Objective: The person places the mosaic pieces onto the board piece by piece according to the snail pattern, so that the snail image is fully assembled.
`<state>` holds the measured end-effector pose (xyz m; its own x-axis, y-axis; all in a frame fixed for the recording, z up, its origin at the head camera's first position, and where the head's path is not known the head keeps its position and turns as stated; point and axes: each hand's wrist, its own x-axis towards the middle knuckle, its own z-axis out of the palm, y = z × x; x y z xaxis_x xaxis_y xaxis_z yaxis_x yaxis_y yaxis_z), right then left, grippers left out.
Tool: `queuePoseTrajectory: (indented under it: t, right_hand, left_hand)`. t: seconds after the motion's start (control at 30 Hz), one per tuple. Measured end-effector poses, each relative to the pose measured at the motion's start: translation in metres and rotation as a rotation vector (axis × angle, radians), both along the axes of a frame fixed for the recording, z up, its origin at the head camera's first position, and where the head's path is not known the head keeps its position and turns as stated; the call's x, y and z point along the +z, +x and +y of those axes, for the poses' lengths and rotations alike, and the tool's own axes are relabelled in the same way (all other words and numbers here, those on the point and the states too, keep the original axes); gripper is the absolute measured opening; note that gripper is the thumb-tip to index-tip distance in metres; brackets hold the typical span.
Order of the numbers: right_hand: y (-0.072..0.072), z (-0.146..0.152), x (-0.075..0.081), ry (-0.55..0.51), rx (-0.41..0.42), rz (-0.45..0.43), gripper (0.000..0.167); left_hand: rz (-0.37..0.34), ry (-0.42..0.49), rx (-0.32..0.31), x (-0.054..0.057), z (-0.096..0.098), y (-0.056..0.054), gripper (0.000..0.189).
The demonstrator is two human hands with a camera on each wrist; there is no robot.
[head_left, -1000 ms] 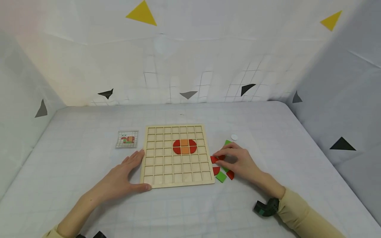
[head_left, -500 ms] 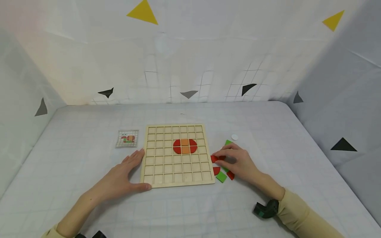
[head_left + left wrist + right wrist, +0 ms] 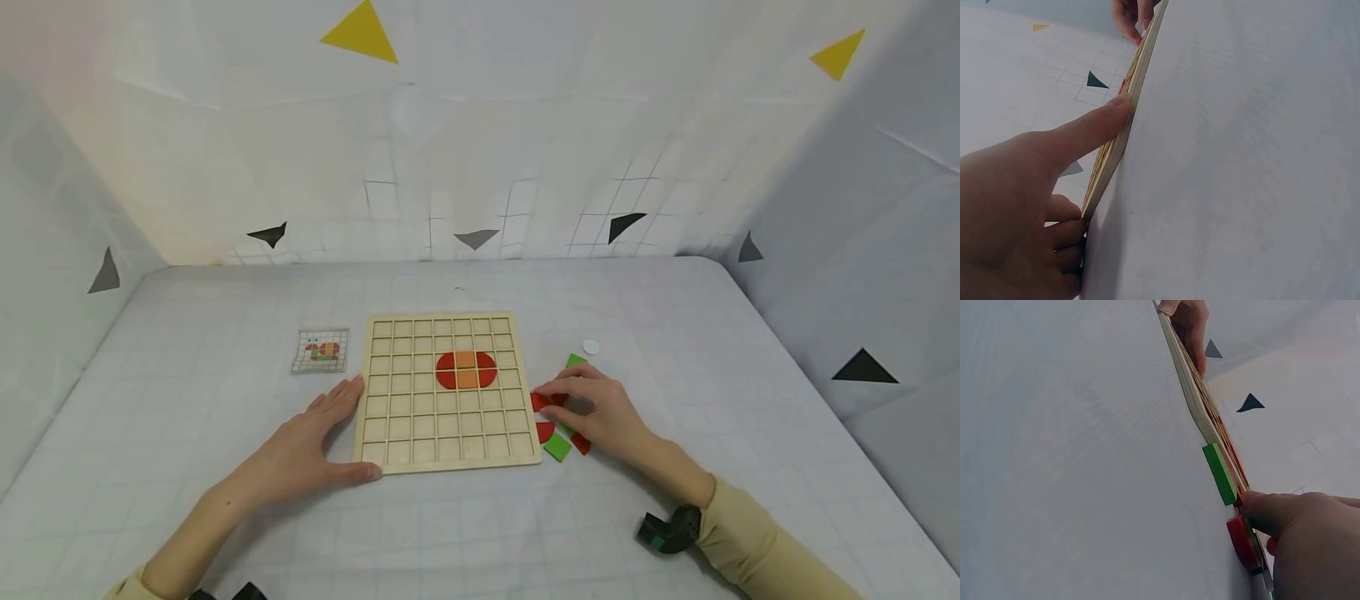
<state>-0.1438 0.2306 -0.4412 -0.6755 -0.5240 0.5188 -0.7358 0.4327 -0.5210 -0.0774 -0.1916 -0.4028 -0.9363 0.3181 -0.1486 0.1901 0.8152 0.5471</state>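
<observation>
A square wooden grid board (image 3: 412, 406) lies flat, with red quarter-circle pieces (image 3: 446, 370) and orange squares (image 3: 466, 360) set in its cells. My left hand (image 3: 303, 442) rests against the board's left edge, thumb at the near-left corner and fingers spread along the side. In the left wrist view the thumb (image 3: 1094, 128) presses the board's edge. To the right of the board, my right hand (image 3: 603, 408) pinches a red quarter-circle piece (image 3: 539, 402) between thumb and forefinger. Under and around this hand lie more red pieces (image 3: 545, 432) and green pieces (image 3: 557, 447), partly hidden.
A small picture card (image 3: 320, 351) with a coloured figure on a grid lies left of the board. One white round piece (image 3: 591, 347) sits beyond my right hand. White cloth with a faint grid covers the table (image 3: 450, 533); pale walls stand behind and at both sides.
Both hands keep nearly the same place, the left on the board's edge and the right at the red piece. The board and pieces have not visibly moved.
</observation>
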Motion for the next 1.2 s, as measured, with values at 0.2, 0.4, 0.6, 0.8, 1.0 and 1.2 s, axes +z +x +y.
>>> queuePoseTrajectory:
  t: [0.2,0.4,0.6,0.8,1.0,1.2]
  right_hand:
    - [0.002,0.000,0.003,0.018,-0.020,-0.016,0.034]
    - [0.002,-0.001,0.004,0.022,-0.040,-0.018,0.033]
    - [0.003,-0.001,0.007,0.015,-0.062,-0.030,0.033]
    - [0.004,-0.004,0.020,0.026,-0.098,-0.070,0.032]
    - [0.001,-0.016,0.028,0.008,-0.095,-0.057,0.031]
    - [-0.002,-0.036,0.034,-0.018,-0.101,-0.047,0.025]
  left_hand:
    - [-0.001,0.002,-0.001,0.000,0.000,0.000,0.118]
    - [-0.005,0.001,0.002,0.001,0.000,0.001,0.118]
    - [-0.007,0.007,0.001,0.001,0.000,0.001,0.118]
    - [-0.019,0.003,0.005,0.001,0.001,0.000,0.118]
    - [-0.019,0.002,0.007,0.001,0.001,0.000,0.119]
    - [-0.021,0.004,0.007,0.002,0.002,0.001,0.118]
